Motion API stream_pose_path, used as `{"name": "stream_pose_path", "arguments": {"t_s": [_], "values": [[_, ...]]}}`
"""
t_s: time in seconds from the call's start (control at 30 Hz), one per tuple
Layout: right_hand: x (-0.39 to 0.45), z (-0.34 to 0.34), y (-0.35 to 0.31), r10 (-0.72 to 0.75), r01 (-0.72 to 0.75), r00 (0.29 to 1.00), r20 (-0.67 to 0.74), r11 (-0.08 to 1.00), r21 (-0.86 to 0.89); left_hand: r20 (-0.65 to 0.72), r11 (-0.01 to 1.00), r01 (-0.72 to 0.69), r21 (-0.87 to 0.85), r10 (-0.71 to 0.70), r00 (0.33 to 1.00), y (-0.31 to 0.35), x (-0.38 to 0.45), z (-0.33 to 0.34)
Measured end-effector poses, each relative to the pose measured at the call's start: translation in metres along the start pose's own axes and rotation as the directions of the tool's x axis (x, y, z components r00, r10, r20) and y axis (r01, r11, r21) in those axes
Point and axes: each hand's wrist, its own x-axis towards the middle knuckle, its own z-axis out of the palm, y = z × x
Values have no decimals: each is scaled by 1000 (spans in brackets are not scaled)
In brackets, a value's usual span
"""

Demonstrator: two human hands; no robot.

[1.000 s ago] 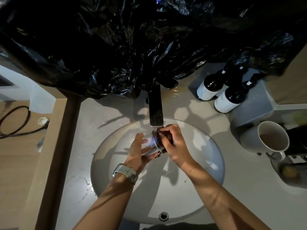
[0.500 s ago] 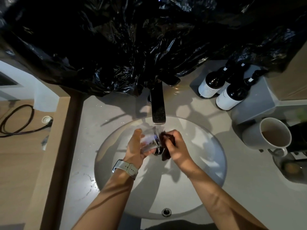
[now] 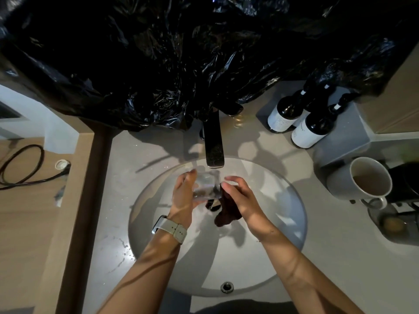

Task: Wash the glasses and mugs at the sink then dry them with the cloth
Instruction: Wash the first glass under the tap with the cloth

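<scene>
A clear glass (image 3: 206,185) sits over the round sink basin (image 3: 283,223), just under the dark tap spout (image 3: 214,147). My left hand (image 3: 183,196), with a watch on the wrist, grips the glass from the left. My right hand (image 3: 240,198) holds a dark brown cloth (image 3: 226,211) against the glass's right side, and the cloth's end hangs down below the fingers. A white mug (image 3: 360,180) stands on the counter to the right of the basin.
Two dark bottles with white labels (image 3: 301,118) stand behind the basin at the right. Black plastic sheeting (image 3: 181,53) hangs over the back. A second glass (image 3: 390,220) and a dark appliance (image 3: 405,184) sit at the far right. The counter's wooden edge (image 3: 77,200) runs along the left.
The glass has been turned and lowered slightly in my left hand. My right hand has pulled the cloth out to the glass's right side, and its fingers have loosened.
</scene>
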Motion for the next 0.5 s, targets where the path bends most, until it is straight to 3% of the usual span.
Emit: {"name": "stream_pose_path", "arguments": {"t_s": [0.13, 0.3, 0.43, 0.5], "values": [[4, 1, -11, 55, -54, 997, 55, 998, -21, 149, 981, -170, 92, 155, 977, 3, -10, 3], [1, 2, -11, 129, -134, 990, 62, 987, 91, 329, 979, -203, 34, 180, 927, -5, 3, -9], [-7, -4, 13, 105, -178, 964, 242, 937, 300, 268, 988, -132, -77, 148, 952, -28, 1, -15], [-11, -8, 15, 92, -201, 955, 281, 900, 387, 240, 987, -158, -16, 157, 958, -36, -2, -9]]}}
